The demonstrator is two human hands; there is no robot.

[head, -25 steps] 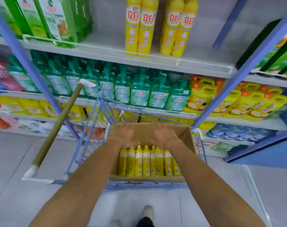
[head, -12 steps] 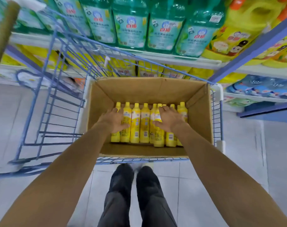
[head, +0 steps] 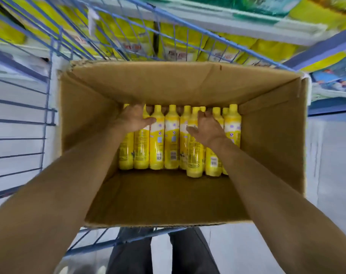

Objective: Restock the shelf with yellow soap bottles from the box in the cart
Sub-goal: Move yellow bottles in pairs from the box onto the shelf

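Both hands have dropped from the rim into the cardboard box (head: 276,135) in the blue cart (head: 47,115), left hand (head: 133,119) and right hand (head: 206,128) each curling a half-closed grip onto the yellow soap bottles (head: 172,139), none lifted yet.

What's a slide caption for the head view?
Both hands, left and right, reach onto yellow soap bottles in the cardboard box.

Shelf goods (head: 128,36) blurred; bottle necks behind hands (head: 135,120).
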